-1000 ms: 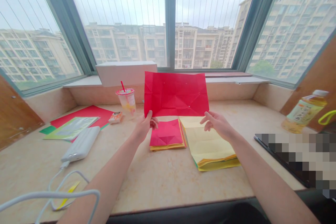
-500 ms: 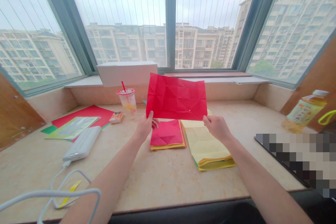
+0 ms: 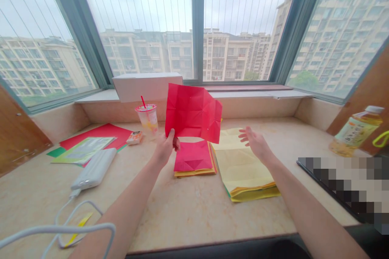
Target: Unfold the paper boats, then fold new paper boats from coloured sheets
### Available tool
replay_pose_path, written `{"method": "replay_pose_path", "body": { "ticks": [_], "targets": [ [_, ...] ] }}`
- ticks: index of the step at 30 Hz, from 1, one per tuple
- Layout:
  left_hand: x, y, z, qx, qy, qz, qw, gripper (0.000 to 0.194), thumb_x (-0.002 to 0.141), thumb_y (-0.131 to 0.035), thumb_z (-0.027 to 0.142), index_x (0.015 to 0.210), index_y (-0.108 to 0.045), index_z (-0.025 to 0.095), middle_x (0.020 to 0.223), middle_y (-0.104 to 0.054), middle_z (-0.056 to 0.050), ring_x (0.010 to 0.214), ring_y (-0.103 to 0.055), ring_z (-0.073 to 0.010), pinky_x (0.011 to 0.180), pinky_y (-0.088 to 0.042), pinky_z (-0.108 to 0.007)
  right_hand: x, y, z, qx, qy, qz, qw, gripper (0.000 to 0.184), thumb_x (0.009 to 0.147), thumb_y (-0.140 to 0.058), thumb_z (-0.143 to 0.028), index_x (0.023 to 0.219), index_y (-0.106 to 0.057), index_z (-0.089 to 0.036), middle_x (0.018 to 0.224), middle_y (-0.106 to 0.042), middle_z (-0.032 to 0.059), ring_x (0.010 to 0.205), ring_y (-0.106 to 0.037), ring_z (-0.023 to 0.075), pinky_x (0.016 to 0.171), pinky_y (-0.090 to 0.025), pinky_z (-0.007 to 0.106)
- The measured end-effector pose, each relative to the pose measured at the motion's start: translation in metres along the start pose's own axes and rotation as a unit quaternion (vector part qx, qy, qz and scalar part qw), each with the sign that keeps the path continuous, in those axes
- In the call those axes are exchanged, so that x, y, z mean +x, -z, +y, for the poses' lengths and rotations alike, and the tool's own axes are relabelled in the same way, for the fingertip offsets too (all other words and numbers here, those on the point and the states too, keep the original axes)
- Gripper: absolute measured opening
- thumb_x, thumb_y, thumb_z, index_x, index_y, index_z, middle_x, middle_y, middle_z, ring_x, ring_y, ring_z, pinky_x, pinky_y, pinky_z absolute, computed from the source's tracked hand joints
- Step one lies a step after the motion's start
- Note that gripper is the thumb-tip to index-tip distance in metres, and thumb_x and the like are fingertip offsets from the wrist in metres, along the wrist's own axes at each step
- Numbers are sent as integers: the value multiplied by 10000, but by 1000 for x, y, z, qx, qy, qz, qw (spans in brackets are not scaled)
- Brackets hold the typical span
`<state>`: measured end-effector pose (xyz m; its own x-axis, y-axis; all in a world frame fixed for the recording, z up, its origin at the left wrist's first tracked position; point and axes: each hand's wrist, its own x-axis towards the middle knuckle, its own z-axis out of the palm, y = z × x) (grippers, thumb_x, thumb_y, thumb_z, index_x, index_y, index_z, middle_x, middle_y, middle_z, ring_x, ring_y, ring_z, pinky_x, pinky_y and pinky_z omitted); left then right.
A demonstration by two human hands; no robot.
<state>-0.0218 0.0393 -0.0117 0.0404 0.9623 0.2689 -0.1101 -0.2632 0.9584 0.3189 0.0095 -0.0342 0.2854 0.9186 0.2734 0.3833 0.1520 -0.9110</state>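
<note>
A creased sheet of red paper [image 3: 193, 111] is held up by its lower left corner, pinched in my left hand [image 3: 165, 145]. Its right side hangs free and bends forward. My right hand [image 3: 257, 142] is off the sheet, fingers apart, above a pile of pale yellow folded paper [image 3: 243, 162] with orange and green edges showing. Below the raised sheet lies a smaller stack of folded paper [image 3: 193, 157], red on top with yellow and orange layers beneath.
At left lie a power bank [image 3: 94, 168] with a looping white cable [image 3: 88, 228], flat red paper [image 3: 100, 135] and a small orange-white box [image 3: 134, 137]. A plastic cup with straw [image 3: 147, 117] stands behind. At right are a drink bottle [image 3: 354, 131] and a blurred dark-edged object [image 3: 337, 190].
My right hand has let go of the red sheet and moved to the right. The sheet's freed side has swung left and bent, while my left hand keeps hold.
</note>
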Motion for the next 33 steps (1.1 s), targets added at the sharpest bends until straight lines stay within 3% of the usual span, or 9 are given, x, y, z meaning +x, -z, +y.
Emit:
{"method": "replay_pose_path", "body": {
  "ticks": [8,12,17,21,26,30,33],
  "targets": [
    [-7,-7,6,-78,18,-52,995,396,845,-603,477,613,-420,212,374,-358,86,347,-405,-88,395,-351,-213,4,-5,8,4,29,6,1000,635,851,-474,-692,1198,-590,-173,1076,-696,140,935,-676,241,732,-526,341],
    [-9,-7,9,-110,28,-69,991,400,830,-632,465,615,-404,217,357,-300,106,344,-396,-82,398,-345,-202,-1,-2,-9,150,3,-9,989,676,859,-411,-732,1277,-539,-216,1126,-691,131,940,-690,248,735,-545,362],
    [-9,-6,10,-56,43,-70,995,430,832,-611,456,561,-371,223,340,-289,97,329,-378,-81,390,-353,-216,-15,12,-37,308,1,-108,945,765,870,-212,-781,1192,-628,-225,1092,-725,126,989,-695,293,778,-554,426],
    [-6,-6,8,-29,49,-56,997,399,827,-610,448,580,-401,217,351,-329,95,318,-383,-79,382,-351,-214,-23,18,-49,297,-48,-185,935,764,865,-298,-770,1091,-707,-166,1003,-753,141,972,-702,324,820,-549,454],
    [-2,-4,3,-17,56,-26,998,394,818,-620,492,618,-442,202,384,-405,82,332,-426,-80,368,-340,-198,-29,22,-53,237,-54,-279,929,447,803,-664,-537,1089,-719,-197,1100,-740,104,999,-700,302,845,-560,406],
    [0,-2,2,-20,49,-5,999,409,798,-639,545,675,-485,187,426,-481,63,344,-452,-82,363,-342,-190,-28,33,-49,220,-81,-295,926,467,754,-751,-438,1154,-689,-206,1079,-745,109,951,-714,290,841,-567,420],
    [-1,-3,6,-53,32,-21,998,416,805,-611,580,771,-541,172,547,-578,32,393,-520,-96,398,-398,-205,-20,49,-38,211,-90,-273,934,448,750,-753,-419,1140,-691,-206,1051,-748,107,870,-721,259,763,-581,375]
  ]
}}
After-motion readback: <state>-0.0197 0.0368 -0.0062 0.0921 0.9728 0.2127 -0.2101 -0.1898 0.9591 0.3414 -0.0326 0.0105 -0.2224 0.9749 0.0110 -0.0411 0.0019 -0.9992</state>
